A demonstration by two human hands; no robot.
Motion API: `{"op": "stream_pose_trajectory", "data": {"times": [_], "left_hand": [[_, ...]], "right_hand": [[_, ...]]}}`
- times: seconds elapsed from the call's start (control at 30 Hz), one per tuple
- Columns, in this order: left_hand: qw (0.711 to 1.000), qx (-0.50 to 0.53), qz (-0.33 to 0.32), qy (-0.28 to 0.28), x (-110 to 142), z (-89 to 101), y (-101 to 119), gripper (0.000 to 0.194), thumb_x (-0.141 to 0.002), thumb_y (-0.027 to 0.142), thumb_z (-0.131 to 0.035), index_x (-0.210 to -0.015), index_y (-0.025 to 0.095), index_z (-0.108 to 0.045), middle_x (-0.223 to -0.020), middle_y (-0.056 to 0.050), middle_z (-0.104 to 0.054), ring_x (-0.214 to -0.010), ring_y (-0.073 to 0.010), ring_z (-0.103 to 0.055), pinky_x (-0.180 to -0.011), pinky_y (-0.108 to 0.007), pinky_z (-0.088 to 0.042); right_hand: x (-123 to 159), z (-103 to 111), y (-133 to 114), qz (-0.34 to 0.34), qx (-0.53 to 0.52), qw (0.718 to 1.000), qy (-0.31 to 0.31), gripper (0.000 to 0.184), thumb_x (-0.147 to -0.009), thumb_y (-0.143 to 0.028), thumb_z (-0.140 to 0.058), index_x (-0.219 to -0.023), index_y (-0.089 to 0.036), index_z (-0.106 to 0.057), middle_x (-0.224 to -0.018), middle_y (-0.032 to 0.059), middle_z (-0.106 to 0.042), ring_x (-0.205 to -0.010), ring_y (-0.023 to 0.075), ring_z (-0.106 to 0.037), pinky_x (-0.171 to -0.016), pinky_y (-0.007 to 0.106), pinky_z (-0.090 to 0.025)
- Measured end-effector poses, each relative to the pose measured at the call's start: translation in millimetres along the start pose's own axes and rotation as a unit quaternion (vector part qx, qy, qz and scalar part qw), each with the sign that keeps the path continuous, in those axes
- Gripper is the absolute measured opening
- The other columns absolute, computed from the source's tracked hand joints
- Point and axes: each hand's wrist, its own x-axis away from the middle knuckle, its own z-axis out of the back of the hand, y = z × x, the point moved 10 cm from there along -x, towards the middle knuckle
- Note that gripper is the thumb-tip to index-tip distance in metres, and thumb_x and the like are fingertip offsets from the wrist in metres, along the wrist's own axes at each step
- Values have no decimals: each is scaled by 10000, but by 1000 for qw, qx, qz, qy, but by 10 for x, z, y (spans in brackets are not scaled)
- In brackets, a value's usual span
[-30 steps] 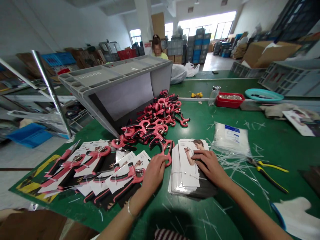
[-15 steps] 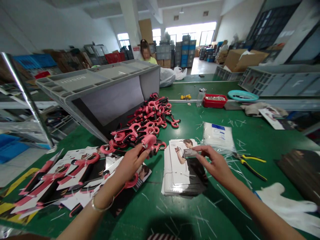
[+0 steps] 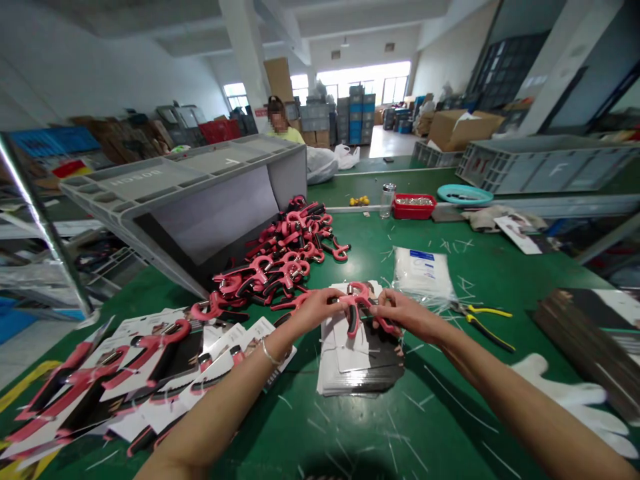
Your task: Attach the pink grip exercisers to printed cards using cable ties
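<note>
My left hand (image 3: 316,308) and my right hand (image 3: 404,315) both grip one pink and black hand gripper (image 3: 358,304), held just above a stack of printed backing cards (image 3: 358,357) on the green table (image 3: 450,413). The left fingers pinch its left handle and the right fingers close on its right handle. Behind them lies a heap of loose pink hand grippers (image 3: 285,250). Carded grippers (image 3: 150,360) are spread out to my left.
A tipped grey crate (image 3: 190,193) stands behind the heap. A bag of white ties (image 3: 421,270), yellow-handled pliers (image 3: 483,321), a white glove (image 3: 575,393) and dark cards (image 3: 595,333) lie on the right. A red tray (image 3: 413,206) sits farther back, and another person (image 3: 280,123) works beyond.
My left hand lifted a gripper from the pile and carried it right over the card stack. My right hand left the top card and took hold of the gripper's other handle.
</note>
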Motion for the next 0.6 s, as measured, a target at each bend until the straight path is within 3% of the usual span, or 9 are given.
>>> {"op": "stream_pose_trajectory", "data": {"times": [0.1,0.2,0.3,0.4,0.5,0.6], "left_hand": [[997,-74,-18,18,116,-29,-43,294,-837,407,-648,-993,177,-744,-882,-44,-673,-825,-185,-589,-732,-273,-432],[994,-99,-49,1,258,-142,-30,299,-835,436,-665,-980,187,-748,-868,-42,-653,-820,-182,-578,-746,-279,-430],[989,-112,-92,-18,305,-230,48,284,-877,442,-624,-985,206,-740,-895,-47,-662,-873,-194,-585,-813,-306,-436],[989,-110,-93,17,187,-173,84,254,-932,365,-550,-1053,216,-718,-987,-64,-673,-963,-210,-590,-889,-342,-437],[993,-68,-51,78,12,-90,35,226,-898,282,-589,-1066,192,-711,-1046,-81,-672,-995,-216,-600,-906,-351,-447],[997,13,-49,53,-64,-229,62,167,-837,264,-666,-959,171,-734,-987,-70,-698,-927,-206,-629,-842,-315,-467]], "right_hand": [[64,-104,106,-25,43,999,-11,380,-857,-556,-595,-850,-229,-402,-664,-4,-687,-378,97,-476,-376,216,-332],[216,-82,118,-17,178,983,49,332,-872,-512,-591,-807,-231,-425,-579,-25,-631,-408,123,-505,-408,237,-349],[420,1,-30,40,340,927,153,260,-897,-441,-581,-776,-229,-494,-628,3,-621,-555,172,-569,-507,279,-394],[555,-66,-219,119,434,871,199,89,-907,-328,-586,-913,-241,-605,-904,68,-653,-843,246,-611,-695,360,-473],[518,-277,-288,190,421,875,148,205,-889,-196,-596,-1072,-277,-639,-1063,75,-601,-1032,258,-557,-876,405,-469],[404,-354,-250,203,379,892,137,174,-909,-201,-583,-1043,-274,-667,-1036,67,-573,-1020,240,-548,-894,393,-465]]}}
